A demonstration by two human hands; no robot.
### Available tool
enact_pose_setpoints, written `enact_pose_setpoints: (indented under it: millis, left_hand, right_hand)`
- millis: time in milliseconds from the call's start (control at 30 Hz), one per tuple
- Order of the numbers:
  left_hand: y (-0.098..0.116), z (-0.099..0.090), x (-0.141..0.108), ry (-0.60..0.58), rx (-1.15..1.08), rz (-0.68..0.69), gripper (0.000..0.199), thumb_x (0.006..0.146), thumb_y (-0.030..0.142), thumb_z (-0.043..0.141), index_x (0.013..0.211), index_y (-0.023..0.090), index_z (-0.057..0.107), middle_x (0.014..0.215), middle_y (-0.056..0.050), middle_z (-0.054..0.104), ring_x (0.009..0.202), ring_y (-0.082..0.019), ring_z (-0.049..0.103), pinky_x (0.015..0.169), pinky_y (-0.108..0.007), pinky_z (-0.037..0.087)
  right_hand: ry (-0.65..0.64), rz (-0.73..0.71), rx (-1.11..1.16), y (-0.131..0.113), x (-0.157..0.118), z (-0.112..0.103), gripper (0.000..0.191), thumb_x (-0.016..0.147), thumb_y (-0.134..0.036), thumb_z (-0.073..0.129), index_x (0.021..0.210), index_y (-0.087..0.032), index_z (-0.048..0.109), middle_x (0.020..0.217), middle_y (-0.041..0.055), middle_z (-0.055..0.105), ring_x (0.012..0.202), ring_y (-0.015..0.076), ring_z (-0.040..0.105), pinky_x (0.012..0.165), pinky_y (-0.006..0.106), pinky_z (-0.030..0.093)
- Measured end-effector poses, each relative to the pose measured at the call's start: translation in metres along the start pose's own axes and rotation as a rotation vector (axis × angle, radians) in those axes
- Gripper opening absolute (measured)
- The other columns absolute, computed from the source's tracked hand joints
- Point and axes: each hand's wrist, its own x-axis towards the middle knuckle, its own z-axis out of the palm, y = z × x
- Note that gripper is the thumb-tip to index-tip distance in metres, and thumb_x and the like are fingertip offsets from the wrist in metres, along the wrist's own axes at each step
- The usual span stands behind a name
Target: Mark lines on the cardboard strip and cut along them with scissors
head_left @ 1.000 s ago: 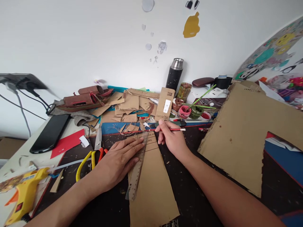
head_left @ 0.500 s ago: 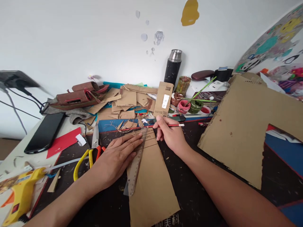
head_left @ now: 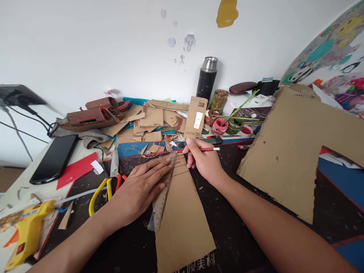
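Note:
My left hand [head_left: 142, 185] lies flat with fingers stretched out, pressing a clear plastic ruler [head_left: 163, 206] onto a long piece of cardboard [head_left: 184, 223]. Part of the ruler is hidden under the palm and fingers. The cardboard widens toward me and bears printed text and dark lines near its far end. In my right hand [head_left: 203, 159] is a red pencil [head_left: 209, 149], pinched between thumb and fingers at the cardboard's far right corner. Its point is hard to make out beside the ruler's far end. Scissors [head_left: 109, 189] with yellow and red-orange handles lie left of my left hand.
Cardboard scraps [head_left: 152, 117] are piled at the back, beside a brown model boat [head_left: 93, 115]. A black flask [head_left: 207, 81] and paint jars [head_left: 220, 126] stand behind my right hand. A large cardboard sheet [head_left: 287, 151] lies right; a yellow glue gun [head_left: 31, 231] and phone [head_left: 54, 159] left.
The ruler has turned slightly on the cardboard under my left hand, its far end moving a little right. My right hand keeps the pencil in nearly the same place.

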Motion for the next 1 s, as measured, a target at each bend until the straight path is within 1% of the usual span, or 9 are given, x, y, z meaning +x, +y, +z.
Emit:
enact_pose_setpoints:
  millis: [133,400,633,867,1000]
  left_hand:
    - [-0.0005,0.0016,0.0002,0.001,0.001,0.006,0.058,0.118,0.033,0.044,0.175,0.037,0.036,0.175,-0.003,0.051,0.156,-0.03,0.05,0.125,-0.05,0.045]
    - [-0.0016,0.0025,-0.001,-0.002,0.0,-0.002,0.055,0.118,0.033,0.046,0.173,0.034,0.041,0.175,-0.003,0.05,0.158,-0.027,0.047,0.126,-0.047,0.043]
    - [-0.0005,0.0043,0.0001,0.006,0.014,-0.002,0.055,0.118,0.034,0.045,0.173,0.034,0.041,0.176,-0.003,0.049,0.157,-0.029,0.048,0.125,-0.048,0.043]
    - [-0.0025,0.0063,0.0001,0.002,0.012,0.002,0.051,0.119,0.035,0.043,0.17,0.031,0.044,0.176,-0.004,0.049,0.158,-0.026,0.046,0.126,-0.047,0.04]
    - [-0.0029,0.0068,-0.0004,-0.001,0.019,0.002,0.051,0.119,0.035,0.043,0.171,0.031,0.042,0.176,-0.004,0.048,0.158,-0.026,0.046,0.126,-0.047,0.04]
  right_hand:
    - [0.005,-0.002,-0.01,0.0003,0.0,0.0003,0.066,0.093,-0.086,0.063,0.076,-0.022,0.07,0.044,-0.0037,0.057,0.039,0.0128,0.053,0.042,0.023,0.039]
    - [0.018,0.007,0.005,-0.0021,-0.0007,-0.0013,0.067,0.092,-0.086,0.064,0.075,-0.022,0.069,0.044,-0.0032,0.057,0.039,0.0128,0.055,0.041,0.023,0.041]
    - [0.052,0.007,0.051,-0.0012,0.0005,-0.0033,0.068,0.089,-0.088,0.067,0.072,-0.022,0.066,0.043,-0.0059,0.05,0.037,0.0136,0.057,0.038,0.023,0.039]
    - [0.068,0.006,0.047,0.0004,0.0015,-0.0039,0.068,0.088,-0.089,0.067,0.073,-0.022,0.066,0.043,-0.0059,0.051,0.038,0.0138,0.058,0.038,0.023,0.039]
    - [0.057,-0.006,0.057,0.0008,0.0009,-0.0036,0.068,0.088,-0.089,0.068,0.073,-0.022,0.066,0.044,-0.0058,0.051,0.038,0.0134,0.058,0.038,0.022,0.039]
